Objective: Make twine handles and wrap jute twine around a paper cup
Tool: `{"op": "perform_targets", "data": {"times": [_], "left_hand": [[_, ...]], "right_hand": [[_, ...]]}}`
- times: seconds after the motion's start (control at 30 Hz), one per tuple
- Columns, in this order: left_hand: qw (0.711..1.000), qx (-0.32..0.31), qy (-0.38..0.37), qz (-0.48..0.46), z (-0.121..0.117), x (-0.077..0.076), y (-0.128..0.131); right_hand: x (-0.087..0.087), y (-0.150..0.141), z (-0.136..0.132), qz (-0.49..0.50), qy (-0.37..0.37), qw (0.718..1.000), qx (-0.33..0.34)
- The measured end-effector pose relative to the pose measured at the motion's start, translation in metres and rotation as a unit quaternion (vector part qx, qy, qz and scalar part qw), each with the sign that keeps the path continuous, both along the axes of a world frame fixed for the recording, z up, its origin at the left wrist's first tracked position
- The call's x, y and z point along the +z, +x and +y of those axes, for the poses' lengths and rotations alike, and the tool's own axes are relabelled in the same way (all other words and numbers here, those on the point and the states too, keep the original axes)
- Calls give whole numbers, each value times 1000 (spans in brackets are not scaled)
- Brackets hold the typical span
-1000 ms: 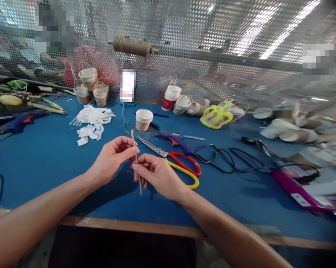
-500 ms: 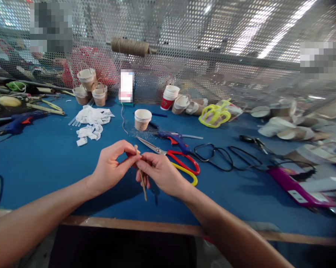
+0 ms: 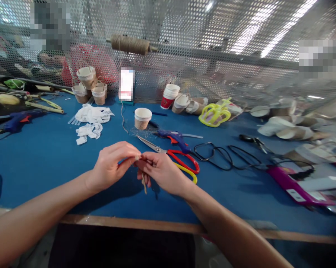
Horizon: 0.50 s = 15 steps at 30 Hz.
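Pinching the twine [image 3: 145,185] in your left hand [image 3: 112,165] and right hand [image 3: 164,170], make each grip firm yet light so the fibres cannot slip.

On the table [image 3: 59,160], I hold a length of twine [image 3: 145,184] between my left hand [image 3: 114,165] and my right hand [image 3: 161,172], on my side of the lone cup [image 3: 142,119]. Right of that cup and nearer me lie a glue gun [image 3: 172,137] and, closer still, the scissors [image 3: 162,151]. To its left is the ribbon heap [image 3: 92,113]; farther back on that side stand the handled buckets [image 3: 86,77]. Behind it, slightly left, are the phone [image 3: 126,85] and, higher, the twine spool [image 3: 130,44]; behind it, rightward, the stacked paper cups [image 3: 169,97].
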<state>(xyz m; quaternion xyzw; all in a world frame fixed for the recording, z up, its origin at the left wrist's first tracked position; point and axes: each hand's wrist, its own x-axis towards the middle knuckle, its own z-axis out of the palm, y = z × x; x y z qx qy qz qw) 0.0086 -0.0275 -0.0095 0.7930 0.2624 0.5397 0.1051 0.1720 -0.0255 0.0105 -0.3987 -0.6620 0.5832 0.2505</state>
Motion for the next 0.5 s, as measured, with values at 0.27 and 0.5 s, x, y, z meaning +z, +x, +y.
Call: {"op": "perform_targets", "data": {"times": [0.27,0.5], "left_hand": [[991,19,-121,-45,0,1,2],[878,-8,-392,-273,7,7,5]], "right_hand": [[2,4,4,36,-57,998,7],[2,12,7,67,204,976,-22]]}}
